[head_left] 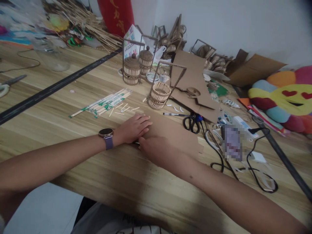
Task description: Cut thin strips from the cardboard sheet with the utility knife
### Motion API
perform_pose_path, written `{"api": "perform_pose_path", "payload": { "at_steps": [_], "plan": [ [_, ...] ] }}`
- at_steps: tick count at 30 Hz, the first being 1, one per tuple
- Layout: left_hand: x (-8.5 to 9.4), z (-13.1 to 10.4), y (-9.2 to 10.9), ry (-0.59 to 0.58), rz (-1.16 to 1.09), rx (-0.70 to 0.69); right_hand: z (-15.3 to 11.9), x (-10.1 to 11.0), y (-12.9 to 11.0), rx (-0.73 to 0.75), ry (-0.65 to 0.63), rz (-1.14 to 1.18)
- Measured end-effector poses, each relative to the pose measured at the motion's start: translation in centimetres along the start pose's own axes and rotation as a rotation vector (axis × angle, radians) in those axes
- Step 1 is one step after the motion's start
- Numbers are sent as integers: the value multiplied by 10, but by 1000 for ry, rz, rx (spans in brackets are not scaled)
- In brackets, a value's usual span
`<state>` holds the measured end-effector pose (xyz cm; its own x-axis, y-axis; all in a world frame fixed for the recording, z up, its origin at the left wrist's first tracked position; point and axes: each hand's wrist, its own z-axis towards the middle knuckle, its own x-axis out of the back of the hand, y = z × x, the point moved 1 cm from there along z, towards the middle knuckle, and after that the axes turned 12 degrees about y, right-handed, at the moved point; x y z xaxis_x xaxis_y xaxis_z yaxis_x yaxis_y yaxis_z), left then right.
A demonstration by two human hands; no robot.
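Observation:
A flat piece of brown cardboard [175,131] lies on the wooden table in front of me. My left hand [133,128], with a watch on its wrist, rests on the cardboard's left edge, its fingers stretched out. Close beside it, my right hand [156,150] is closed at the cardboard's near left corner. A thin dark object [136,142] with a pale end shows between the two hands; its kind is mostly hidden. Just beyond the cardboard stands a small handled bucket [159,96] made of short sticks. Several cut sticks [123,109] lie scattered to its left.
Packaged sticks [107,103] lie left of the bucket. Black-handled scissors [191,123] and a pen [175,114] sit past the cardboard. Two lidded stick buckets [132,70] stand behind. Cables [253,170] and a blurred-out phone-like item [232,142] are at right. A glass jar [52,53] stands far left.

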<state>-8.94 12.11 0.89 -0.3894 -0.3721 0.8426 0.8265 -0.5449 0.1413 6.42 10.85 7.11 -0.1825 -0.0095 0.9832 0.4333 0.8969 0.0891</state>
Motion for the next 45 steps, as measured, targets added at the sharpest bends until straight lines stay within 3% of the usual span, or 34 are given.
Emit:
{"api": "perform_pose_path", "payload": {
  "at_steps": [6,16,28,38,45],
  "plan": [
    [4,2,1,-7,0,-4,0,5,-1,-12,-24,22],
    [2,2,2,-23,91,-90,2,32,-15,-71,-168,39],
    [-2,0,-3,-70,54,-39,11,36,-8,-15,-207,72],
    [-2,1,-1,-133,41,-33,5,33,-5,8,-197,52],
    [-3,0,-2,-118,35,-33,2,34,2,48,-238,96]
  ]
}}
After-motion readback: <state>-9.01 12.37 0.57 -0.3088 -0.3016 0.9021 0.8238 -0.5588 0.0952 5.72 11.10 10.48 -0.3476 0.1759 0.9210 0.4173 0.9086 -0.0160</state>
